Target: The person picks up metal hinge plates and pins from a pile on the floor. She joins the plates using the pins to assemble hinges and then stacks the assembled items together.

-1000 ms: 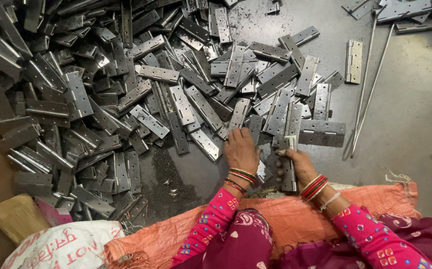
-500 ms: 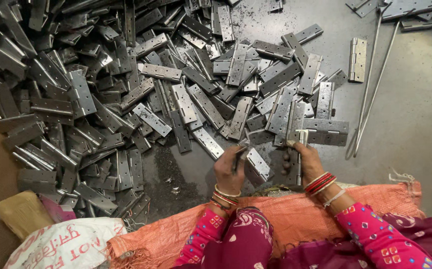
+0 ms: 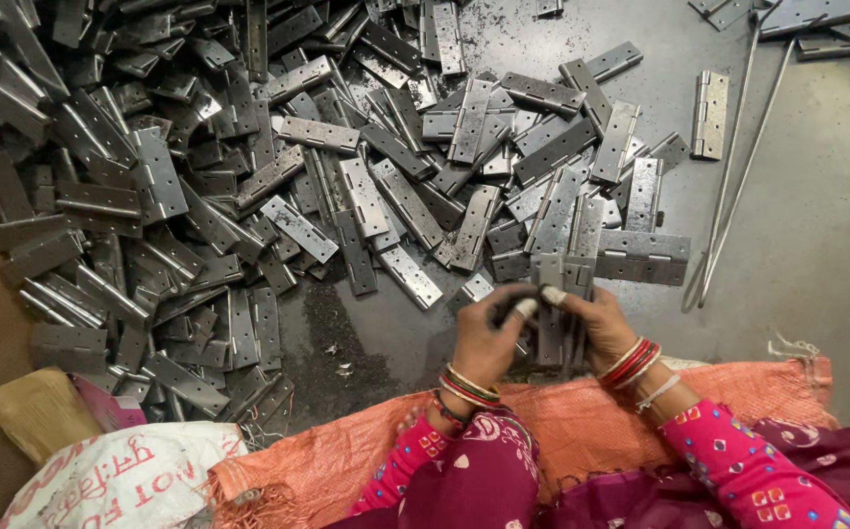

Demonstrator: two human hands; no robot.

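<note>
Nearest to us lay an orange woven sack spread over our lap, with pink patterned sleeves and stacked bangles at both wrists. To the left sat a white printed sack and a tan bundle.

Just beyond the sack's edge, our left hand and right hand met over a steel hinge held upright between them, close above the grey floor. Both hands were closed around it, the pale-tipped fingers pinching its upper part from either side. We judged the hinge stiff and fairly heavy for its size, smooth plate metal with hard edges and possibly an oily film, so it was best gripped across the flat leaves near the knuckle, not by the thin edges.

Farther out, a great heap of grey hinges covered the floor, some folded, some lying open. One lone hinge lay apart to the right, beside two long thin rods.

Our palms hid most of the held hinge, so we could not tell whether it was open or folded, or whether it was one piece or two. The pile ran out of view at the top and left.
</note>
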